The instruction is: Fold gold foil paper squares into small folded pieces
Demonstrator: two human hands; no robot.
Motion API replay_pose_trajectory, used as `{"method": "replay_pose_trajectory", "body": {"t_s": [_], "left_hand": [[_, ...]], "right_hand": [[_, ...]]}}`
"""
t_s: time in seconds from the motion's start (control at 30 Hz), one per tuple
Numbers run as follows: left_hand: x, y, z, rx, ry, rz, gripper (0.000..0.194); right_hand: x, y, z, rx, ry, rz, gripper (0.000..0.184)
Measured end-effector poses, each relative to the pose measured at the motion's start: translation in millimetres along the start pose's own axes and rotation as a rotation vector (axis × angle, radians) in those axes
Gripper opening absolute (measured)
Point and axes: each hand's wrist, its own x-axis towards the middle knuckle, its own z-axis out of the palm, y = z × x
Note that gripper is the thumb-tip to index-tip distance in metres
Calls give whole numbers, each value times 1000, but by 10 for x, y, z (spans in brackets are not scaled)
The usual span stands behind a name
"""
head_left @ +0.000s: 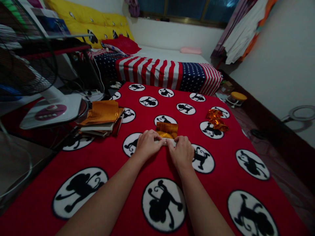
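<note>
A small sheet of shiny gold foil paper (pixel 169 128) lies in front of me on the red monkey-print cloth (pixel 118 173). Its near edge is turned up into a pale strip. My left hand (pixel 150 143) grips that edge from the left, fingers curled and thumb toward the middle. From the right, my right hand (pixel 181 149) pinches the same edge, and the two thumbs almost meet. Over to the left rests a stack of gold paper (pixel 103 113) on top of paler sheets. Several folded shiny gold pieces (pixel 216 119) lie in a heap at the right.
A white-based fan (pixel 52 111) stands at the left beside a cluttered desk. Beyond the red cloth is a bed with a stars-and-stripes cover (pixel 152 70). Along the right wall are a yellow-topped stool (pixel 238 96) and a round grey ring-shaped object (pixel 304 113).
</note>
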Motion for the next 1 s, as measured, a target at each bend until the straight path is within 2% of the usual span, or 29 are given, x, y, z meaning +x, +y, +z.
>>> {"method": "replay_pose_trajectory", "body": {"t_s": [0.07, 0.17, 0.27, 0.43, 0.57, 0.67, 0.77, 0.83, 0.93, 1.0], "left_hand": [[-10, 0, 10, 7, 3, 9, 15], [-4, -68, 29, -17, -16, 36, 6], [24, -167, 36, -62, -47, 64, 20], [60, -205, 3, -103, -110, 64, 40], [29, -80, -13, -43, -58, 16, 25], [-2, -32, -3, 29, -11, 12, 13], [7, -98, 2, -13, -54, 48, 8], [33, -168, -3, -69, -91, 74, 20], [66, -212, -18, -127, -126, 74, 34], [65, -179, -27, -122, -121, 54, 31]], "right_hand": [[-8, -5, 6, -16, 6, -9, 39], [4, 69, 24, 49, -28, -12, 27], [38, 181, 33, 177, -79, -5, 9], [74, 226, 2, 265, -106, 14, 23], [52, 106, -17, 137, -67, 23, 25], [36, 67, 2, 29, -26, -3, 34], [49, 135, 21, 105, -66, -3, 22], [66, 195, 17, 197, -110, 5, 8], [76, 216, -5, 243, -116, 13, 17], [67, 180, -15, 211, -94, 15, 19]]}}
